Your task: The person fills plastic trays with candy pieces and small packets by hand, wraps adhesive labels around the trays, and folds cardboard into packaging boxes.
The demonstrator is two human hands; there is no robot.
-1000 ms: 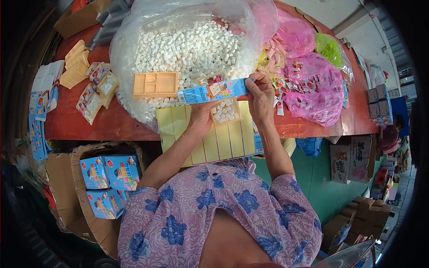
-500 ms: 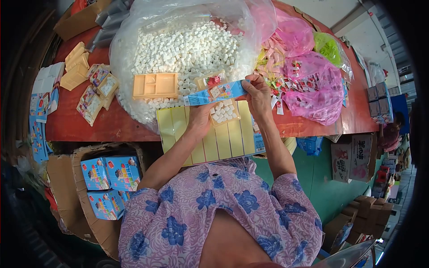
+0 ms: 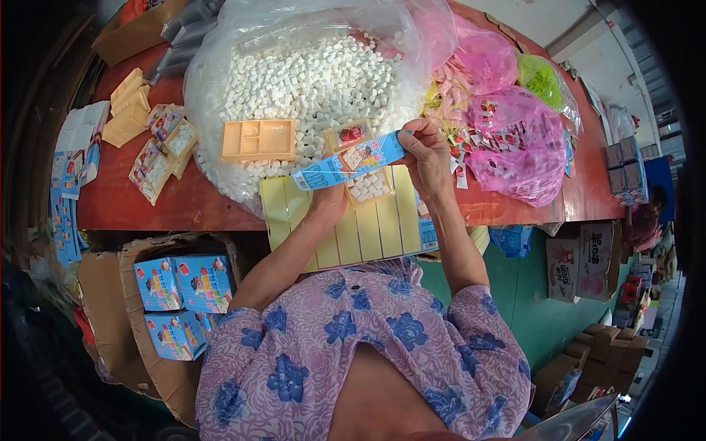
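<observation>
A long blue printed card sleeve (image 3: 349, 160) slants across the middle, above a yellow striped sheet (image 3: 360, 235). My right hand (image 3: 426, 151) pinches its right end between thumb and fingers. Beneath the sleeve's left part is my left hand (image 3: 329, 202), its fingers mostly hidden; it is at the side of a small tray of white cubes (image 3: 370, 187). The upper part of that tray, with a red packet (image 3: 351, 134), shows above the sleeve. An unfilled orange tray (image 3: 259, 140) lies on the big clear bag of white cubes (image 3: 309, 77).
Filled trays (image 3: 163, 151) and stacked orange trays (image 3: 126, 110) lie at the left. Pink bags (image 3: 515, 147) of small packets are at the right. Below the table's left edge, a cardboard box (image 3: 140, 323) holds blue boxes (image 3: 176, 283). A person (image 3: 646, 220) is at the far right.
The sleeve has tilted, its left end lower and its right end still in my right hand. More of the tray's red packet shows above it.
</observation>
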